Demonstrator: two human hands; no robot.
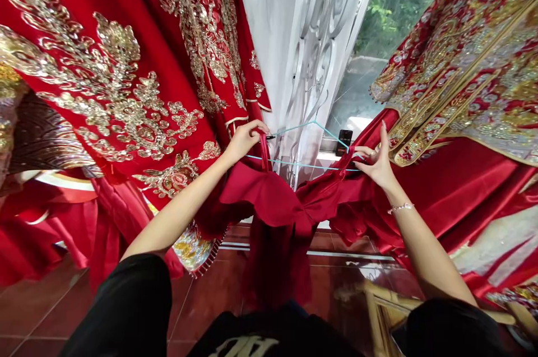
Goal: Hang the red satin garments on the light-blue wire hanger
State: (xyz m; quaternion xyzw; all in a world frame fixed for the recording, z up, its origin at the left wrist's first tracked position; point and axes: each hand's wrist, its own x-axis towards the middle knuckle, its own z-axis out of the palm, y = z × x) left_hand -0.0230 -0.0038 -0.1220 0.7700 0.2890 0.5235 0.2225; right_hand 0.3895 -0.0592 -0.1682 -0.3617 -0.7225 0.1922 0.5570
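A plain red garment (273,205) hangs between my hands on a thin light-blue wire hanger (313,121). My left hand (246,138) is closed on the garment's red strap at the hanger's left end. My right hand (376,163) pinches red fabric at the hanger's right end, with one finger pointing up. A bracelet sits on my right wrist (399,208).
Red robes with gold embroidery hang at left (126,77) and right (471,65). A sheer white curtain (311,37) covers a window ahead, with a small black device (343,141) on the sill. A wooden chair frame (378,306) stands on the red tile floor.
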